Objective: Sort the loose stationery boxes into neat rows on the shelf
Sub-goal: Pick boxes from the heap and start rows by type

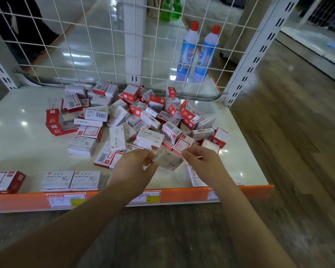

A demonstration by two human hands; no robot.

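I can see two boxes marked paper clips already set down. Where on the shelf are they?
The two paper clips boxes lie side by side at the front edge of the shelf, left of the left hand, with a red box further left.

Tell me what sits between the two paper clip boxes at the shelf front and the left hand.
Head view: bare white shelf lies between the paper clip boxes and the left hand.

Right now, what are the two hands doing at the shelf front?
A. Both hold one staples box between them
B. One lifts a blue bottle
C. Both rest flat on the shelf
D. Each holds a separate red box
A: the left hand and right hand both pinch the ends of a single white staples box just in front of the pile.
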